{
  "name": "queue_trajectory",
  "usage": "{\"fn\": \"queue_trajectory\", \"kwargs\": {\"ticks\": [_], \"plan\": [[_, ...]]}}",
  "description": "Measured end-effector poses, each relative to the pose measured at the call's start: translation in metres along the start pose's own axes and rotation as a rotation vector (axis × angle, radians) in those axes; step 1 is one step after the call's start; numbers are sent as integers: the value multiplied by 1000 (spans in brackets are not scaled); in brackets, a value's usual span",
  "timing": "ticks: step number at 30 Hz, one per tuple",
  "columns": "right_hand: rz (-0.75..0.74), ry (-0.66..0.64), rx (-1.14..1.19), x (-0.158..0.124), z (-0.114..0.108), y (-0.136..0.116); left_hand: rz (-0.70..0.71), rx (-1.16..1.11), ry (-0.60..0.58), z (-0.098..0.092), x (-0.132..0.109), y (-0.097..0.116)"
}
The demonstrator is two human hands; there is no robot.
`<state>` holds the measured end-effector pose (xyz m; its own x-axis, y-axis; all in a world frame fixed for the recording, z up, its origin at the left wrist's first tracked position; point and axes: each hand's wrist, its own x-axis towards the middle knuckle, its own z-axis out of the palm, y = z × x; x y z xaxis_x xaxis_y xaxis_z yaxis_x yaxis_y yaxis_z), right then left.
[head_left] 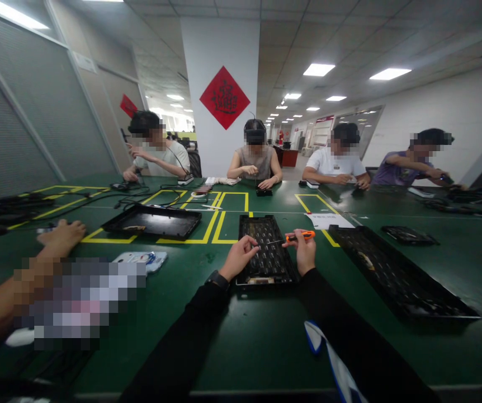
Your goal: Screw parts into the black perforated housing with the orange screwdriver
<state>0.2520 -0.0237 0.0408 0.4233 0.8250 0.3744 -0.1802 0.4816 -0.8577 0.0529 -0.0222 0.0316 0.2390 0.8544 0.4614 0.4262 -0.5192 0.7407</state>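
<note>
A shallow black plastic housing (266, 282) lies in front of me, its floor covered in rows of small raised features. My right hand (306, 256), at its right edge, grips an orange-handled screwdriver (307, 235) whose thin shaft points left over the housing. Close to the screwdriver's tip, my left hand (241, 256) rests over the housing's left side with thumb and fingers pinched together. Whatever may be between those fingertips is too small to make out.
A larger black housing (409, 274) lies to the right, and a black tray (152, 221) to the left. A co-worker's arm (60, 238) reaches in from the left beside a phone-like object (152, 261). Several people sit across the green table (258, 341). Cables (69, 206) run along the left.
</note>
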Motion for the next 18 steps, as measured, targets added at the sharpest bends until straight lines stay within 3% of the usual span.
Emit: {"fn": "queue_trajectory", "kwargs": {"ticks": [10, 18], "plan": [[-17, -78, 16, -23, 18, -16, -11, 155, -154, -1, 1, -1], [-20, -91, 14, -24, 18, -17, 26, 147, -190, -2, -1, -1]]}}
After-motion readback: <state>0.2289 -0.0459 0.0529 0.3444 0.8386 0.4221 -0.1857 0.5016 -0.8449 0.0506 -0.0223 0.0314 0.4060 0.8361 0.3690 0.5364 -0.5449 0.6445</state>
